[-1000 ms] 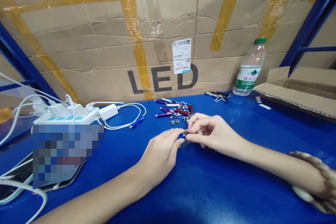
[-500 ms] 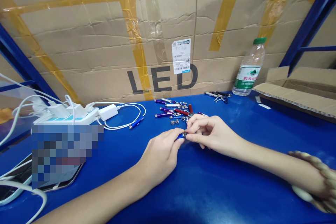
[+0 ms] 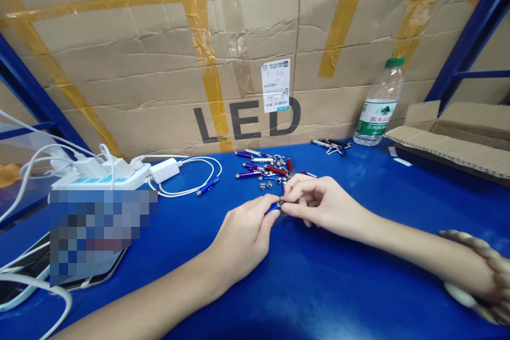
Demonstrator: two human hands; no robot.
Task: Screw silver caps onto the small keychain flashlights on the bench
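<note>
My left hand (image 3: 243,234) pinches a small blue tube-shaped flashlight (image 3: 274,207) just above the blue table (image 3: 326,287). My right hand (image 3: 314,202) meets it from the right, fingertips pinched on the silver end piece of the same flashlight. Both hands are closed and touch each other at the fingertips. Just behind them lies a pile of several small purple, red and silver flashlights and loose metal parts (image 3: 266,168). One blue flashlight (image 3: 207,186) lies alone to the left of the pile.
A white power strip (image 3: 99,176) with chargers and white cables sits at the left, with a phone (image 3: 35,271) nearer me. A water bottle (image 3: 378,103) and dark keyring lights (image 3: 332,144) stand at the back right. An open cardboard box (image 3: 454,138) is far right; a taped cardboard wall (image 3: 239,64) is behind.
Almost nothing differs; my fingers shift very slightly on the blue flashlight, and both hands stay in the same place.
</note>
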